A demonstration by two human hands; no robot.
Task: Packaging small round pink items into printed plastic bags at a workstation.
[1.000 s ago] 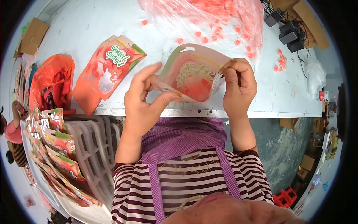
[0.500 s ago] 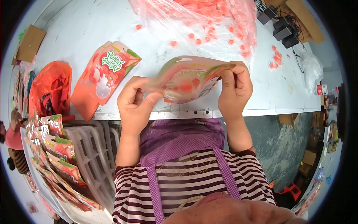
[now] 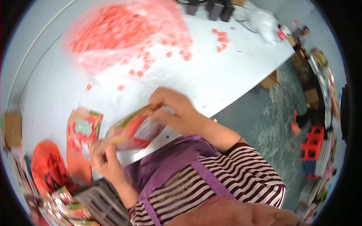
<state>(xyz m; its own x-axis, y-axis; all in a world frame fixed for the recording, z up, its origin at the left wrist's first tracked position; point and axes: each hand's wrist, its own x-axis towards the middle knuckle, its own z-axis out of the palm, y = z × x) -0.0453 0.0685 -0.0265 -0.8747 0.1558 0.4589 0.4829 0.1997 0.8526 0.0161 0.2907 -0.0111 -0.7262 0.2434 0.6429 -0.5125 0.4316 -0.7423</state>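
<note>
Between my two hands is a printed plastic candy pouch (image 3: 132, 130), red and green, held above the table's front edge. My left hand (image 3: 106, 158) pinches its lower left end between thumb and fingers. At the upper right end my right hand (image 3: 176, 112) has thumb and fingers closed on the pouch. The pouch is tilted, and its mouth is not clear to see. Beside my left hand, flat pouches (image 3: 80, 145) of the same print lie in a stack on the table. Beyond my hands lies a large clear plastic bag (image 3: 113, 34) full of small red candies.
Loose red candies (image 3: 140, 73) lie around the big bag, and more (image 3: 220, 39) lie farther right. An orange plastic bag (image 3: 49, 165) stands at the left. Below it are several filled pouches (image 3: 68, 209) by a grey crate (image 3: 107, 203). Black power adapters (image 3: 217, 10) sit at the back.
The view has swung to the right, so the table and everything on it appears turned. The pouch is now tilted, its printed side more in sight, still between both hands.
</note>
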